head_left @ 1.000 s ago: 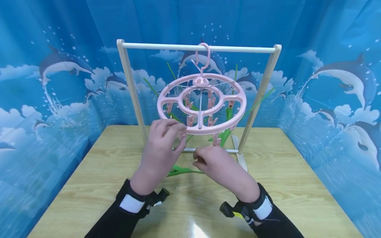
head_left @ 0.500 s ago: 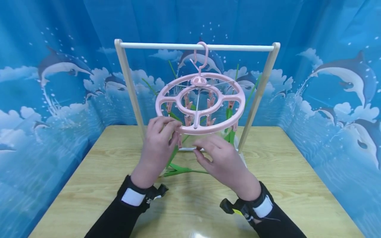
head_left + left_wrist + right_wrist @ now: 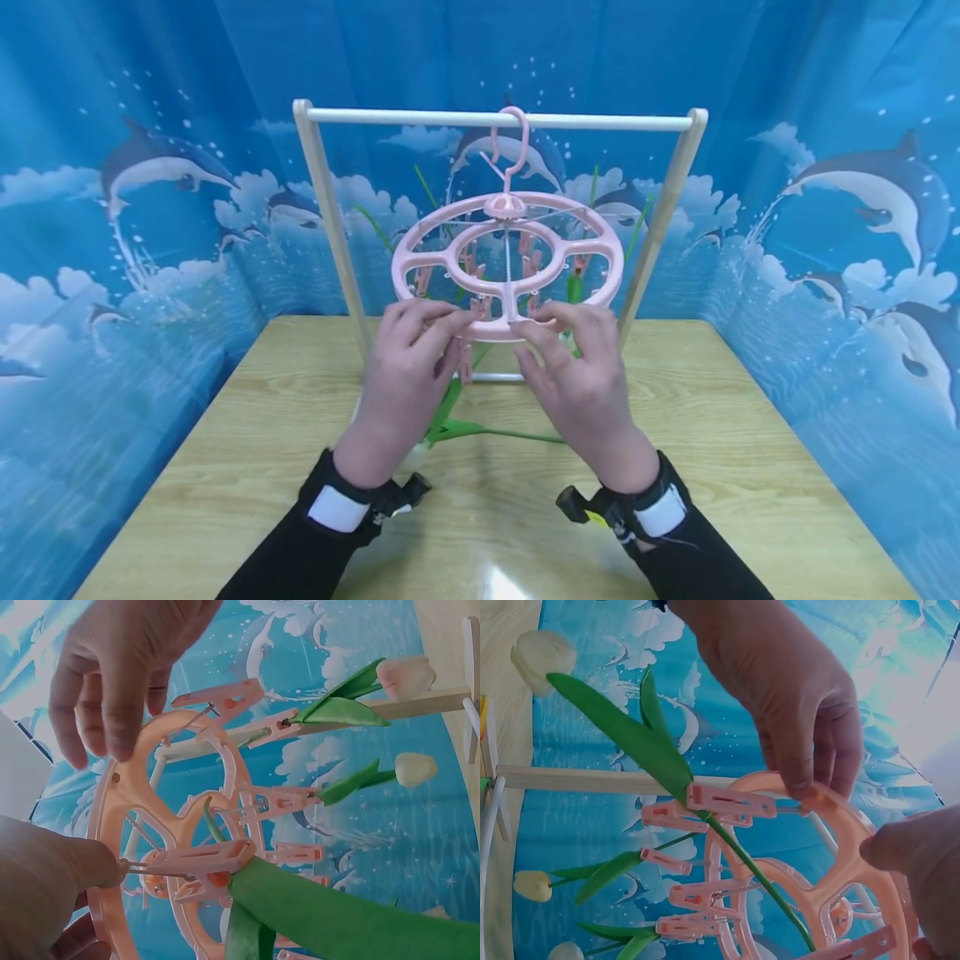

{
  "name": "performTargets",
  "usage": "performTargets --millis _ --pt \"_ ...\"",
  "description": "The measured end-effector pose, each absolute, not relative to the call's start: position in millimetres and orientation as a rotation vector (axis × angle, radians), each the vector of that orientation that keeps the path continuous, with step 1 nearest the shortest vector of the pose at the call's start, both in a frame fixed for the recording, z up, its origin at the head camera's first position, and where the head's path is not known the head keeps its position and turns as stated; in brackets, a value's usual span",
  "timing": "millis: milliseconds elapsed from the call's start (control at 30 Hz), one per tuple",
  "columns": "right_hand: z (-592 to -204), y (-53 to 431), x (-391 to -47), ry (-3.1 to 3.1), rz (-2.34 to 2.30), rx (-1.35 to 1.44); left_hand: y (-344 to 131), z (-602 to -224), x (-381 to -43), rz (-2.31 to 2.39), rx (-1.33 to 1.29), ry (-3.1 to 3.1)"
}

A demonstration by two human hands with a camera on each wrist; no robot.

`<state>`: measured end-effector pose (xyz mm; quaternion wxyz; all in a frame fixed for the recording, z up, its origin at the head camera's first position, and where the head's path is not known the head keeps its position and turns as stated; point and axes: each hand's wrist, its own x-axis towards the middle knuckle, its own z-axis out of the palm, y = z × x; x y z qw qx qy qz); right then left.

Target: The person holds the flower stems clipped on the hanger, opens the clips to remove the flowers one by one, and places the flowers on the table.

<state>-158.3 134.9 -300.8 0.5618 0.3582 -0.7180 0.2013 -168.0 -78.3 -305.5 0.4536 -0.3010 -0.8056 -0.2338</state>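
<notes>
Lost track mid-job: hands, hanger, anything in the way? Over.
Left hand, right hand both grip pink hanger. Hanger hooked over white bar. Possible snag: clipped tulips hanging close below.

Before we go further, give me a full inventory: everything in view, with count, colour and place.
Round hanger: one, pink, hooked over the rack's top bar
Clips: several, exact count unclear, pink, hanging under the hanger
Tulips: at least three, whitish to pale yellow with green leaves, below the hanger
Rack: one, white bars and pale wooden posts, on the table
Table: one, light wood, underneath
Curtain: blue with dolphins, count unclear, around the table
Wrist bands: two, black with white patches, one per wrist
Sleeves: two, black, on the forearms
Left hand: one, bare, on the hanger's front-left rim
Right hand: one, bare, on its front-right rim
</notes>
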Motion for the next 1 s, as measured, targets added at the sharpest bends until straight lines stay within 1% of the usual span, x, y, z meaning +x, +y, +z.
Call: performTargets --millis 200,700,1000 --pt "-302.8 136.7 -162.1 -1.742 0.462 0.767 -76.8 -306.7 -166.7 -0.565 -0.782 -1.969" --pt "-300.5 137.0 -161.6 -1.719 0.508 0.724 -81.7 -303.0 -163.2 -0.615 -0.883 -1.878" --pt "-297.3 137.6 -161.9 -1.675 0.519 0.704 -86.0 -301.7 -168.1 -0.621 -0.859 -1.810"
